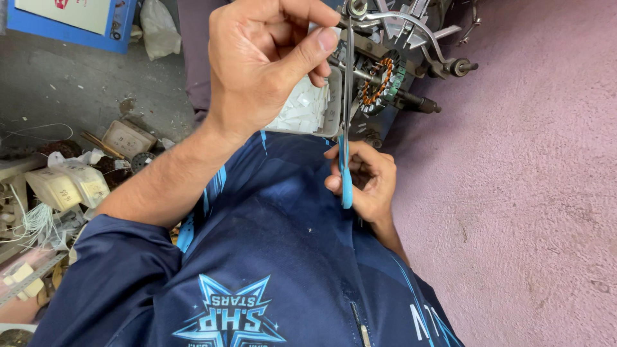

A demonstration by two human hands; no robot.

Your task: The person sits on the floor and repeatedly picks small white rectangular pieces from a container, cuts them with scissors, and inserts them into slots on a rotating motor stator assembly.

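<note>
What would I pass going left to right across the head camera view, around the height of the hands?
Cream plastic boxes on the cluttered floor → left hand → tray of white pieces → blue-handled tool → right hand → copper-wound stator on the machine → pink floor.

By the one winding machine (398,58) I count one stator (379,80), one tool with blue handles (347,128), and one tray (333,109) of white slips, too many to count.
</note>
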